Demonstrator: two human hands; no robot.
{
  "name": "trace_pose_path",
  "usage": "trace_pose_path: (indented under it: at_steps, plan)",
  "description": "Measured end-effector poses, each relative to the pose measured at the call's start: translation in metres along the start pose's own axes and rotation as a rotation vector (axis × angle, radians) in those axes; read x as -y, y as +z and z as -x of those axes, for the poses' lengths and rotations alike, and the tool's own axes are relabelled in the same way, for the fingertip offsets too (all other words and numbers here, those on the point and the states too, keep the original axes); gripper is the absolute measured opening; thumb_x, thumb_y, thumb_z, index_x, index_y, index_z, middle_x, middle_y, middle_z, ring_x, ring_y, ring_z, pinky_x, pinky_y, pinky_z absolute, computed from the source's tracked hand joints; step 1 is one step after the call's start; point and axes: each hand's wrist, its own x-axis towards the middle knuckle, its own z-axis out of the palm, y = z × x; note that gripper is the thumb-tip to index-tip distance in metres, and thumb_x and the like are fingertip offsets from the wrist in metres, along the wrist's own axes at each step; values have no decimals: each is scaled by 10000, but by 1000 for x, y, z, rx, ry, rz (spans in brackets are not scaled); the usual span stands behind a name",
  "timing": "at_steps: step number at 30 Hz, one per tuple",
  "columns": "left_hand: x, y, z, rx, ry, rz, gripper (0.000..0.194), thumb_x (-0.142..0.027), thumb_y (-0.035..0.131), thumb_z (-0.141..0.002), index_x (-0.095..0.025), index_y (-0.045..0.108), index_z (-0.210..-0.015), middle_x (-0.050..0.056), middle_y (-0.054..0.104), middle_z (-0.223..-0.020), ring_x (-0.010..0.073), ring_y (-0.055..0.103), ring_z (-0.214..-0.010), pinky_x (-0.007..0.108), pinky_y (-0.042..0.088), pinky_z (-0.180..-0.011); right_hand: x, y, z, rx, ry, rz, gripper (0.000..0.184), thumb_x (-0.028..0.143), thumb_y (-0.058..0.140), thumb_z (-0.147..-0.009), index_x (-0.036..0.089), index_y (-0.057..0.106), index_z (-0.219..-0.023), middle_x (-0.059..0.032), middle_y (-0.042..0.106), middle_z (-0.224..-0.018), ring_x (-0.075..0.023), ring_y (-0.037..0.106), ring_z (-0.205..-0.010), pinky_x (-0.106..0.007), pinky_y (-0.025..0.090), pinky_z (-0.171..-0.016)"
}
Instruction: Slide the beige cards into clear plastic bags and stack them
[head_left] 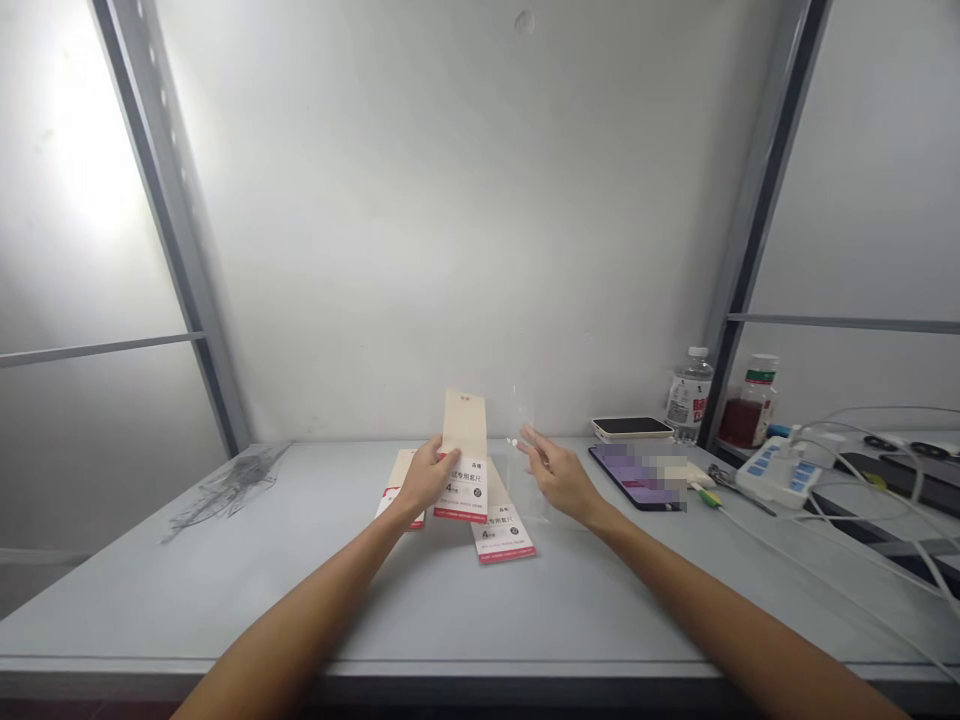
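Note:
My left hand [427, 478] is closed on a tall tan card pack [463, 455] with a white and red label, held upright above the table. Two more such packs lie flat on the grey table [225, 590]: one [501, 525] just right of the held one, one [396, 487] partly hidden behind my left hand. My right hand [559, 478] pinches a clear plastic sleeve [523, 440], which stands upright and is hard to see against the wall.
A dark phone [637, 475] lies right of my right hand. Behind it rest a flat box [631, 428], a water bottle [688, 396] and a jar of red liquid [750, 402]. A power strip [780, 468] with white cables sits far right. Pencil scribbles [225, 485] mark the table's left.

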Motion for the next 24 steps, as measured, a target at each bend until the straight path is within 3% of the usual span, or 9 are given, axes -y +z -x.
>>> trace_pose_path:
  at_steps: [5, 9, 13, 19, 24]
  plan:
    - [-6, 4, 7, 178, 104, 43, 432, -445, 511, -790, -183, 513, -1134, 57, 668, -822, 181, 639, -642, 267, 485, -525, 7, 0, 0, 3, -37, -47, 519, 414, 396, -899, 249, 348, -1389, -63, 534, -1292, -279, 496, -1189, -463, 535, -850]
    - [2, 11, 5, 59, 24, -115, 336, -374, 496, -789, -180, 566, -1055, 78, 673, -863, 188, 644, -671, 261, 479, -524, 13, 2, 3, 25, -18, -139, 530, 451, 386, -898, 262, 335, -1390, -49, 443, -1376, -274, 458, -1224, -451, 552, -826]
    - [10, 8, -1, 4, -55, -124, 266, -309, 475, -786, -170, 568, -993, 75, 675, -820, 186, 644, -652, 258, 478, -514, 18, 2, 4, 11, 25, -205, 536, 484, 401, -885, 314, 324, -1388, -18, 411, -1401, -260, 459, -1225, -448, 539, -849]
    - [15, 3, -6, 29, -21, -38, 308, -341, 495, -786, -167, 546, -1034, 71, 666, -845, 176, 640, -677, 265, 490, -558, 22, 1, 3, 24, 81, -320, 552, 501, 405, -882, 294, 331, -1387, -72, 431, -1386, -246, 497, -1191, -428, 523, -859]
    - [12, 4, -4, 136, 54, 105, 421, -446, 519, -785, -149, 532, -1083, 75, 657, -867, 185, 631, -721, 282, 490, -595, 24, -2, 0, 13, 121, -507, 511, 479, 408, -893, 278, 367, -1361, -102, 504, -1321, -231, 540, -1145, -435, 469, -924]
